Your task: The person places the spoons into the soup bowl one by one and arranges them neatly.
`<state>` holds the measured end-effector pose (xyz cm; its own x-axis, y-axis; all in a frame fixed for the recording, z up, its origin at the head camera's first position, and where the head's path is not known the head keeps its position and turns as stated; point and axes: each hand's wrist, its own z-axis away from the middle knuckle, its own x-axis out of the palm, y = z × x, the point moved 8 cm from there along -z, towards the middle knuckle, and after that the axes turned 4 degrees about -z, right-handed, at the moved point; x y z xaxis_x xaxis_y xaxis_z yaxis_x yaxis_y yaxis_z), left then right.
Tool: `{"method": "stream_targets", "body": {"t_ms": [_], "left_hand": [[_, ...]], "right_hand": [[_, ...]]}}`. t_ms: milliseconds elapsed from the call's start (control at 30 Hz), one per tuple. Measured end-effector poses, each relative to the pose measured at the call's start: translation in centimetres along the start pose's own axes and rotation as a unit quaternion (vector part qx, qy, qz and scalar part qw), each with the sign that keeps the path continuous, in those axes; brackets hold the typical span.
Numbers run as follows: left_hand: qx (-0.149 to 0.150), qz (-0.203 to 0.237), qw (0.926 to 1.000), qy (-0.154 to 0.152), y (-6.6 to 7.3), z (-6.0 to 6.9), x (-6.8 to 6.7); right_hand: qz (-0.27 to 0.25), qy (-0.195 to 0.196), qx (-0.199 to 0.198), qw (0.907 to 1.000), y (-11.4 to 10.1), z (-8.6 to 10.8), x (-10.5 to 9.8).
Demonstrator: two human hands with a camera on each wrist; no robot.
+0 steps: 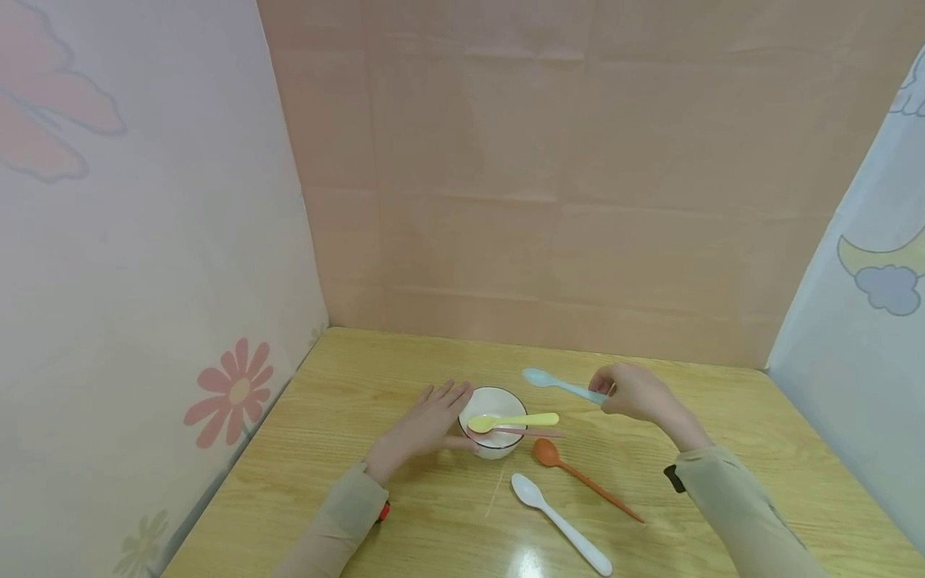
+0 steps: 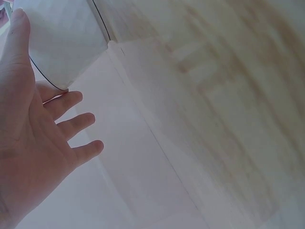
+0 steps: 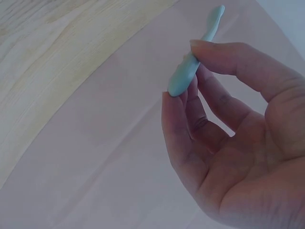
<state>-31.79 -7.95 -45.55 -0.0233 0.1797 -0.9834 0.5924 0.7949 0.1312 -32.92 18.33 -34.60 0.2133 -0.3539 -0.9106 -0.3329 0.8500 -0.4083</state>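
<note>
A white bowl with a dark rim (image 1: 494, 453) stands on the table. My left hand (image 1: 426, 425) rests against its left side, thumb on the near side and fingers reaching along the far side. In the left wrist view those fingers (image 2: 78, 125) are spread and fairly straight, with the bowl (image 2: 66, 38) beside the thumb. A yellow spoon (image 1: 531, 419) and a pink spoon (image 1: 538, 433) lie in the bowl, their handles over its right rim. Right of the bowl, my right hand (image 1: 636, 392) pinches a light blue spoon (image 1: 564, 385) by its handle end, above the table.
On the wooden table (image 1: 347, 385), an orange spoon (image 1: 588, 482) lies to the right of the bowl and a white spoon (image 1: 560, 522) lies nearer the front. A pinkish backdrop (image 1: 542, 201) rises behind, with patterned sheets at both sides.
</note>
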Motion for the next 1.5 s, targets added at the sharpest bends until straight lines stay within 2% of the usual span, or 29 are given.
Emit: {"method": "stream_targets", "body": {"t_ms": [367, 767, 1500], "left_hand": [[0.002, 0.004, 1.0000, -0.008, 0.1, 0.0, 0.1], [-0.001, 0.004, 1.0000, -0.003, -0.1, 0.2, -0.1], [-0.004, -0.007, 0.9999, -0.008, -0.2, 0.2, 0.4]], "right_hand": [[0.005, -0.010, -0.014, 0.9998, -0.9, -1.0, 0.4], [0.015, -0.024, -0.032, 0.9991, -2.4, -1.9, 0.9], [0.055, -0.040, -0.034, 0.9971, -4.0, -2.8, 1.4]]}}
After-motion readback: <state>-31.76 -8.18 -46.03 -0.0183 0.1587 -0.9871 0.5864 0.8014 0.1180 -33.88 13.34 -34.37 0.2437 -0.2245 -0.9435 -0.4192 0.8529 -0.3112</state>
